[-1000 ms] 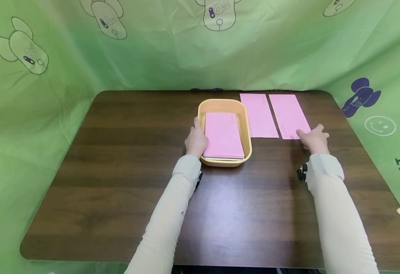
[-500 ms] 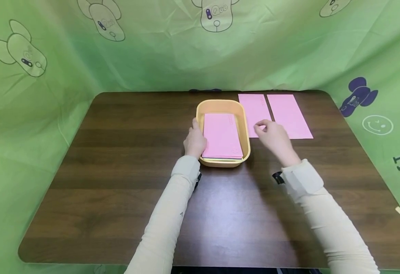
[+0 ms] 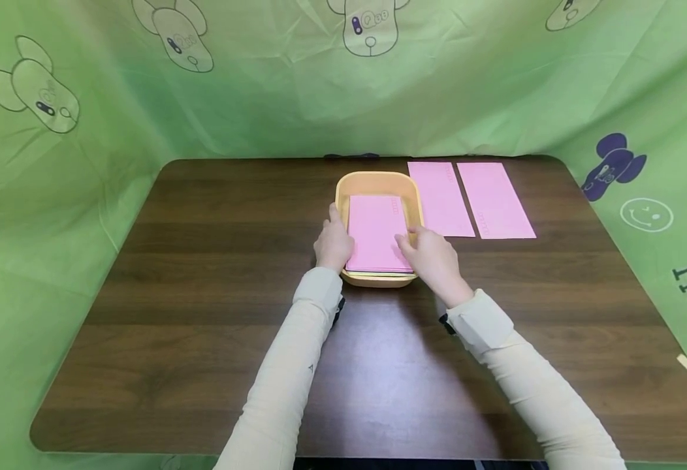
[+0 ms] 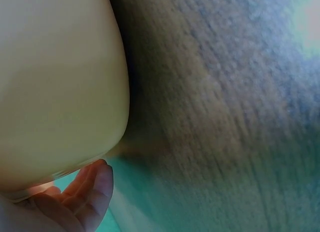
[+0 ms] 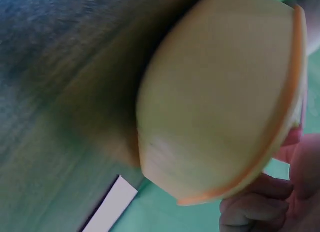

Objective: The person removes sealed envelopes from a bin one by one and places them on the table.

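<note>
A yellow-orange plastic tray (image 3: 373, 282) stands mid-table, holding a stack of pink envelopes (image 3: 373, 228) with other-coloured edges under them. My left hand (image 3: 333, 243) grips the tray's left side, thumb inside over the rim; in the left wrist view its fingers (image 4: 97, 184) bend against the outer wall. At the right rim is my right hand (image 3: 434, 258), its thumb reaching over the top envelope and its index finger spread apart from it. The right wrist view puts bent fingers (image 5: 255, 207) right at the rim, with a pink edge beside the thumb.
Two more pink envelopes, one nearer (image 3: 437, 196) and one farther right (image 3: 496, 199), lie side by side right of the tray. Green printed cloth (image 3: 285, 98) hangs behind and beside the dark wooden table (image 3: 202, 365).
My right hand has moved left from the far-right envelope, across the nearer one, to the tray's right rim. My left hand has stayed on the tray.
</note>
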A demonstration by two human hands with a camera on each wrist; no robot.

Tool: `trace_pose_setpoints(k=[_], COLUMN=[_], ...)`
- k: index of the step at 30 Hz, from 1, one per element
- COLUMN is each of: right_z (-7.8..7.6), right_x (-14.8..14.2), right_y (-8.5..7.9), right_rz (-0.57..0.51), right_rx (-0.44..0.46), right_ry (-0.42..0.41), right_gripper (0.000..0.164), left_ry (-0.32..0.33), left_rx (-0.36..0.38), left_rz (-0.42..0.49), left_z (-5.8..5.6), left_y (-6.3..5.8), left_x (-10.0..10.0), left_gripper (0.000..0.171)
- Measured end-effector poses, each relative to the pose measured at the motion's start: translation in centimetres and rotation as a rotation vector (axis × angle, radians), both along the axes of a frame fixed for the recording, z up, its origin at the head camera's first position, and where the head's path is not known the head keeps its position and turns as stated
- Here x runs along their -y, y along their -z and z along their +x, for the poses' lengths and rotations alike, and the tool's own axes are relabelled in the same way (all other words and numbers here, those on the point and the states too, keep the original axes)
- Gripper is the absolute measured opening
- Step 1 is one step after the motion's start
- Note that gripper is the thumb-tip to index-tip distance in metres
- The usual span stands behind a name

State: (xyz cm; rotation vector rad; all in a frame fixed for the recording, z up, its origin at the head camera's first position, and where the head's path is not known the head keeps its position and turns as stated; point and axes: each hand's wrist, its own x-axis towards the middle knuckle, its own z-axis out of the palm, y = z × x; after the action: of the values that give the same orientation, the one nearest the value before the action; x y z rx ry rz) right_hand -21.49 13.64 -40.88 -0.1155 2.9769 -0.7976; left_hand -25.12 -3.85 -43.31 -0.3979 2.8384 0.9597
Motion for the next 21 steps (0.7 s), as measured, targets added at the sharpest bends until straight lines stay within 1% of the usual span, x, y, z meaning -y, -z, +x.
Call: trace_pose_setpoints(k=[2,5,12,21], right_z=[0.00,-0.08,-0.33,-0.32], right_x=[0.15,0.34,0.65,0.93], right_y=[0.11,0.02,-0.37,0.00], right_rz=[0.039,0.093,0.166,0.221], right_rx=[-0.022,-0.026,0.001,-0.003], right_ry=[-0.003,-0.007,-0.020,-0.009], right_gripper=[0.044,0.040,0.051,0.055], left_ry=[-0.001,-0.002,0.000,-0.004], left_rx=[-0.002,0.001,0.011,0.019], left_rz=[0.002,0.004,0.000,0.004], left_z=[-0.01,-0.01,-0.06,-0.07], left_y=[0.01,-0.02,-0.03,-0.07], left_x=[0.02,0.04,0.01,-0.12], left_gripper=[0.069,0.069,0.069,0.068])
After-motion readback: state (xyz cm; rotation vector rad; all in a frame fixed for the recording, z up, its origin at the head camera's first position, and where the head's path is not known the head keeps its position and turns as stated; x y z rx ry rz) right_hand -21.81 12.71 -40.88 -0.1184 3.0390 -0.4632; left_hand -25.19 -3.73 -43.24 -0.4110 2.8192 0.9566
